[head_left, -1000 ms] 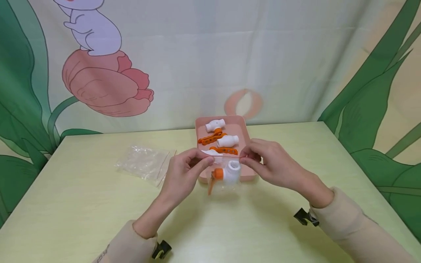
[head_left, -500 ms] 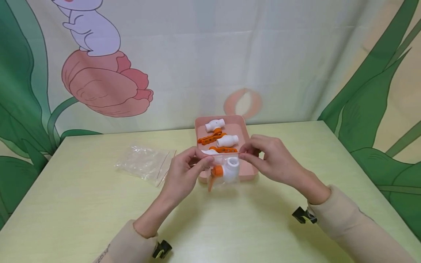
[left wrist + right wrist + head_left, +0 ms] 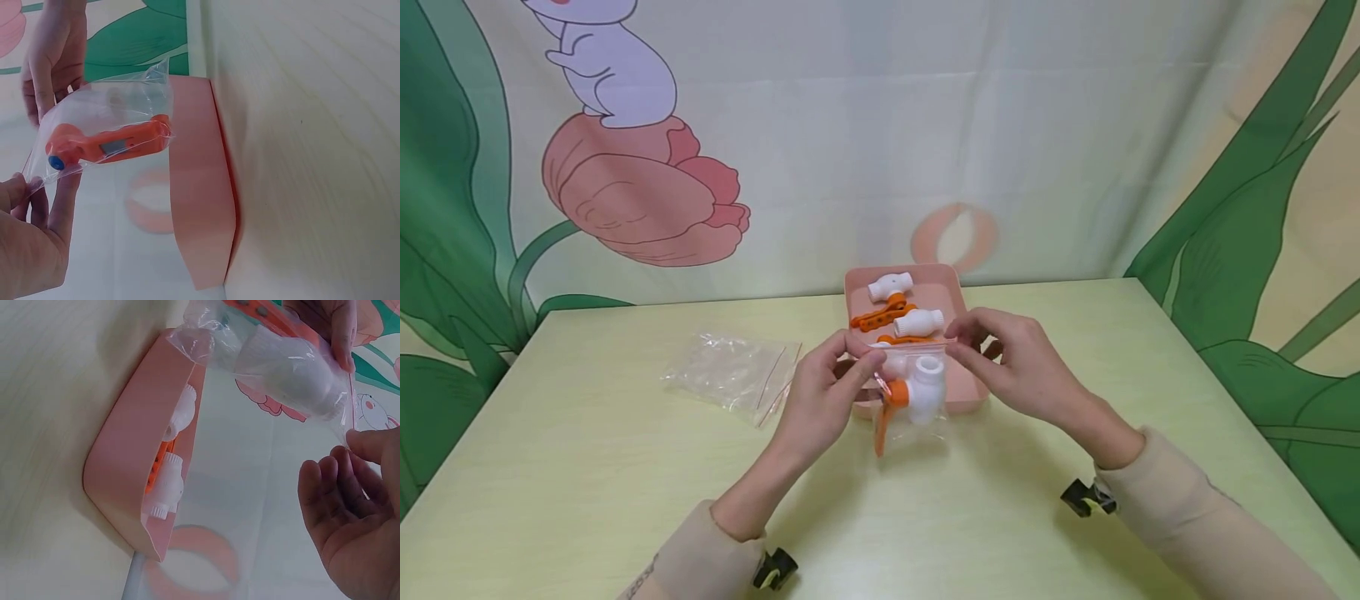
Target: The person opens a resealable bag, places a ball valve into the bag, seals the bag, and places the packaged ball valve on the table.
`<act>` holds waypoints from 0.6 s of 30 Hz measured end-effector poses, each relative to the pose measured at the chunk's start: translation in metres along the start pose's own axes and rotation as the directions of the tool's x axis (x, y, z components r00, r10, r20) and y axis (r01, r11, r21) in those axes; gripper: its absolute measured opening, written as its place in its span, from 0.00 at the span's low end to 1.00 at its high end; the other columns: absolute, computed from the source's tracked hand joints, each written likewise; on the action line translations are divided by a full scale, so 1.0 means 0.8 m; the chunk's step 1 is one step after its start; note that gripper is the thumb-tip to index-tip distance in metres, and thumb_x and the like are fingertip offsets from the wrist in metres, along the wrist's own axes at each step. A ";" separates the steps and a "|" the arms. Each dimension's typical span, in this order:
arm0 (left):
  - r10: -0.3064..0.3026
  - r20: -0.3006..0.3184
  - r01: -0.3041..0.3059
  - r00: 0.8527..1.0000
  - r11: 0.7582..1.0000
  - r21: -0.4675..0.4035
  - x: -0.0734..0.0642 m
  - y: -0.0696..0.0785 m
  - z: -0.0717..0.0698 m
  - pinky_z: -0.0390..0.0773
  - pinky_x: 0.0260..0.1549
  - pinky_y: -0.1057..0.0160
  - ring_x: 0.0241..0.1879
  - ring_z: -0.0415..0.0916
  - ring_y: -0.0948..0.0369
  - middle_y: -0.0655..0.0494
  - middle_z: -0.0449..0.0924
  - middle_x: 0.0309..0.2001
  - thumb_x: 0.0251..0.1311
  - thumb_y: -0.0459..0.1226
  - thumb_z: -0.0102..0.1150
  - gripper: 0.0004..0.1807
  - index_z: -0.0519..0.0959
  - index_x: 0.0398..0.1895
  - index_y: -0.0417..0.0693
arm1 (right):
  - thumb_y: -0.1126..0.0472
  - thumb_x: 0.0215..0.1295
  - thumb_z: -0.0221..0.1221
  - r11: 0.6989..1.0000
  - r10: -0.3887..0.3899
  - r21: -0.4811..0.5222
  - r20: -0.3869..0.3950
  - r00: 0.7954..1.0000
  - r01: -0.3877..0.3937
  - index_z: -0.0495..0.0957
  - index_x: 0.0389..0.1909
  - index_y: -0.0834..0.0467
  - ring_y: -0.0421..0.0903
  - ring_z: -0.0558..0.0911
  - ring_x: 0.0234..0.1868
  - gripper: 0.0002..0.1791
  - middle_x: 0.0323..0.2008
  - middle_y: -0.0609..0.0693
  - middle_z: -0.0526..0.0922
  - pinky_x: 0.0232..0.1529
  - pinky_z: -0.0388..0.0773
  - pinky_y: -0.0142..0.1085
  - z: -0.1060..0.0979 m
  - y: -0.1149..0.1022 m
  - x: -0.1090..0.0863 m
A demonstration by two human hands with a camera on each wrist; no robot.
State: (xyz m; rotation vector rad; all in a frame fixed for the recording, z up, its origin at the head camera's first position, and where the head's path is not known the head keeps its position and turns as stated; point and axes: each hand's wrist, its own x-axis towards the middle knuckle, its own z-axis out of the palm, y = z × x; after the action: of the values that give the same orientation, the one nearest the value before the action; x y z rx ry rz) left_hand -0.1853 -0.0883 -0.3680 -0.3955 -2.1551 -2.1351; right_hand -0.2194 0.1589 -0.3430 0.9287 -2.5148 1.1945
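A clear zip bag (image 3: pixel 936 429) hangs upright between my two hands, in front of the pink tray (image 3: pixel 966 400). Inside it sits a ball valve with a white body (image 3: pixel 927 392) and an orange handle (image 3: pixel 119 142). My left hand (image 3: pixel 827 392) pinches one end of the bag's red-lined top edge between thumb and index finger. At the other end, my right hand (image 3: pixel 1022 367) pinches the top corner with thumb and fingertip, seen closely in the right wrist view, its other fingers curled loosely. Bag and valve partly hide the tray's front.
Several more white valves (image 3: pixel 919 322) with orange handles lie in the tray. Left of it, other clear zip bags (image 3: pixel 726 371) lie flat on the pale table (image 3: pixel 587 467). A printed curtain (image 3: pixel 820 167) hangs behind the table.
The bag's top edge has risen slightly, and the valve has turned a little inside the bag, its handle showing more. The right hand has shifted slightly left; both hands keep their pinch.
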 end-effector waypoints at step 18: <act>-0.022 -0.097 0.016 0.995 0.998 -0.063 0.003 0.000 0.001 0.86 0.37 0.56 0.37 0.83 0.55 0.37 0.79 0.41 0.72 0.29 0.58 0.05 0.74 0.41 0.33 | 0.60 0.71 0.66 0.975 0.142 0.160 0.076 0.987 -0.152 0.74 0.53 0.61 0.45 0.84 0.45 0.16 0.45 0.52 0.80 0.44 0.85 0.38 0.028 -0.010 -0.010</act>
State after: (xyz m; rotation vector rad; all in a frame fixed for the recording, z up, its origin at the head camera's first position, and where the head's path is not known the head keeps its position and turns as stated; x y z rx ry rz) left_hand -0.1878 -0.0869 -0.3674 -0.2694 -2.0528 -2.1873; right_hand -0.2066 0.1421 -0.3559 0.8415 -2.6059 1.4601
